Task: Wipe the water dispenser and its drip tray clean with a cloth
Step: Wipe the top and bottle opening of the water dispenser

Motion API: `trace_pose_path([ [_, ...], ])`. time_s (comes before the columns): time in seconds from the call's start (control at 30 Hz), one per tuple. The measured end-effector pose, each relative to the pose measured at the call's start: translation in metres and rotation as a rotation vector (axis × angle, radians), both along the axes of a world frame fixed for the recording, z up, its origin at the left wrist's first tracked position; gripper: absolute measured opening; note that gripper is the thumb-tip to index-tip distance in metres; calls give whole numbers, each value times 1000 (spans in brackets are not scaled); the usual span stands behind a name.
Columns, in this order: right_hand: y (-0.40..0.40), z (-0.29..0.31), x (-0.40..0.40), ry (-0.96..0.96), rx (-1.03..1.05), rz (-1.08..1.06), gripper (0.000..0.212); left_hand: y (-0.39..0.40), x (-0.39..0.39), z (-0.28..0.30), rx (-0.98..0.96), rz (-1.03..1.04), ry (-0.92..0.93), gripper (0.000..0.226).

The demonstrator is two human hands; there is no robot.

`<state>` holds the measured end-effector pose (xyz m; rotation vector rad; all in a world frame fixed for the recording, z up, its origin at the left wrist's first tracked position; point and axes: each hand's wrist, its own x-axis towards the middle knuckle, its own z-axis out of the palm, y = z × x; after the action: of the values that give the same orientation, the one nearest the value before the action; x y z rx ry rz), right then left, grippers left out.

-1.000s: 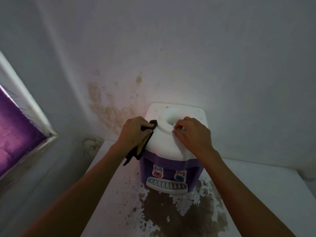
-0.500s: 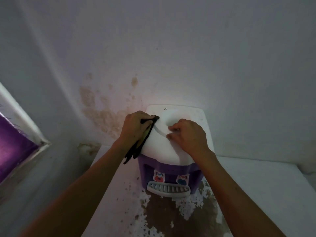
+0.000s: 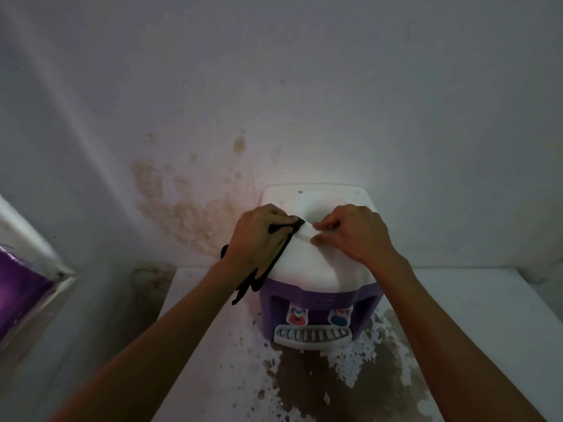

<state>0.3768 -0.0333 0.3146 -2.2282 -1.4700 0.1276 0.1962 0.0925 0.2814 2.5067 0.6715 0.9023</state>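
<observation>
**Both hands on top of the little purple water dispenser**

So the water dispenser (image 3: 316, 269) sits just right of center in the frame, on a white counter (image 3: 472, 315) pushed up against the wall (image 3: 304, 86). White domed top, purple body below. The left hand (image 3: 259, 236) is at the top's left edge, fingers curled tight around a black cloth (image 3: 274, 260). One end of the cloth pokes out past the fingertips onto the white top, near the round dip in the middle, and the rest hangs down the left side of the unit, with ragged ends dangling beside the purple body.

The right hand (image 3: 353, 236) is on the right part of the top, fingers bent with the tips pressing down on the white plastic next to that dip. It isn't holding anything as far as I can see.

Lower down on the front there's a red tap (image 3: 297, 318) and a blue tap (image 3: 338, 318), and right under them the white slotted drip tray (image 3: 312, 336), with neither hand near it.

The counter in front of the tray has a big brown patch (image 3: 335, 385) where the surface looks flaked off. The wall has brownish stains (image 3: 182, 208) to the left of the dispenser. Something purple (image 3: 18, 287) sits at the left edge of the frame; can't tell what it is.
</observation>
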Motion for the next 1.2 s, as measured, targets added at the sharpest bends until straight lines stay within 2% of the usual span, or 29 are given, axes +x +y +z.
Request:
trace_pose_path([
  [0.23,-2,2,-3,70,-16,-36,30,47,15,4,-207,163,17,23],
  [0.37,1,6,-1,111,-54,-57,32,42,7,7,-215,143,86,24],
  [0.53,10,15,2,105,-122,-57,34,21,-19,4,-229,31,87,25],
  [0.9,14,18,1,101,-150,-51,33,45,6,0,-347,256,-12,24],
  [1.07,12,18,1,116,-155,-64,34,38,3,6,-246,225,136,24],
  [1.2,14,16,0,118,-142,-65,33,15,-16,10,-234,81,176,25],
])
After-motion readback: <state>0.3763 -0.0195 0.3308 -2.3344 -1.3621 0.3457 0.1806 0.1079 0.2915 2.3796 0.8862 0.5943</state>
